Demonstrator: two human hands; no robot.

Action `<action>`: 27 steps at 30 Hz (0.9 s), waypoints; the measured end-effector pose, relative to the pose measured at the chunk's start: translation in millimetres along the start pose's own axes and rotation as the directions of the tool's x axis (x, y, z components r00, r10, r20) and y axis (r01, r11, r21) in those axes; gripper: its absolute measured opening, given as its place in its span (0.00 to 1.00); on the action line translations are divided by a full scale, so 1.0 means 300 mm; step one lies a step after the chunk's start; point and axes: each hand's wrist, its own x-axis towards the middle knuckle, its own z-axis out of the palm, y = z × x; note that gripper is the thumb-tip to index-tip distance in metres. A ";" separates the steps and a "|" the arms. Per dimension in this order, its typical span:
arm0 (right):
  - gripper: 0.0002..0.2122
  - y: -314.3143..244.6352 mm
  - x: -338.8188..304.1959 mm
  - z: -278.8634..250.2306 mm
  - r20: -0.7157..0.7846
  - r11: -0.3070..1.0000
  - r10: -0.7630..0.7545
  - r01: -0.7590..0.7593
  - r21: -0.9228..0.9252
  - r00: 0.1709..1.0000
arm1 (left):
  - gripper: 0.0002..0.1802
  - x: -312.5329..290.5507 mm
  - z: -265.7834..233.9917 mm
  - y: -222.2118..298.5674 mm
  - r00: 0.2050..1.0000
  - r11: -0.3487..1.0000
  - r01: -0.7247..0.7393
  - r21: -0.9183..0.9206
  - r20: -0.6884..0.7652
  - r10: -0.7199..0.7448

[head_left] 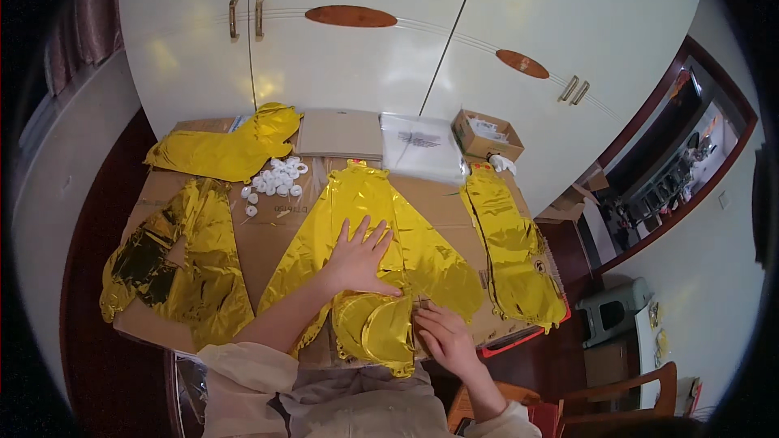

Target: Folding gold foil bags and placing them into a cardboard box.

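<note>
A large gold foil balloon [369, 195], flat and uninflated, lies spread across the middle of the cardboard-covered table. My left hand [357, 258] rests flat on its centre with the fingers spread. Below that hand, the balloon's lower part is folded into a rounded flap [375, 328] near the table's front edge. To the right of this flap is my right hand [445, 337], fingers stretched toward the foil's edge and thumb apart. Its fingertips are beside or touching the foil; exact contact is hard to make out.
More flat gold foil [213, 259] lies at left, with another piece [223, 154] behind it. Folded foil [507, 243] lies at right. White ribbon rolls [280, 178], a cardboard sheet [339, 134], clear plastic bags [422, 146] and a small box [487, 146] line the back, before a white cabinet [341, 65].
</note>
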 end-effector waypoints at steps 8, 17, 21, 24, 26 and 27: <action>0.19 0.056 0.048 0.014 0.119 0.986 -0.121 0.133 -0.096 0.985 | 0.68 0.007 0.009 0.002 0.999 1.000 -0.021 0.004 -0.033 0.021; 0.29 0.080 0.105 -0.017 0.329 0.968 -0.027 0.107 -0.228 0.944 | 0.68 0.000 -0.004 0.003 1.000 1.000 -0.013 0.010 -0.013 0.013; 0.36 0.097 0.130 -0.022 0.391 0.950 -0.026 0.144 -0.277 0.920 | 0.68 0.005 0.003 0.003 0.999 1.000 -0.021 0.014 -0.025 0.021; 0.42 0.098 0.146 -0.027 0.441 0.930 0.011 0.153 -0.334 0.897 | 0.69 0.005 0.010 -0.001 0.999 1.000 -0.024 0.014 -0.040 0.025; 0.45 0.102 0.150 -0.023 0.470 0.923 0.017 0.167 -0.347 0.882 | 0.70 0.002 0.011 -0.001 0.998 1.000 -0.022 0.004 -0.054 0.022; 0.47 0.105 0.152 -0.022 0.483 0.918 0.020 0.175 -0.355 0.876 | 0.70 0.002 0.011 -0.001 0.998 1.000 -0.021 0.008 -0.053 0.022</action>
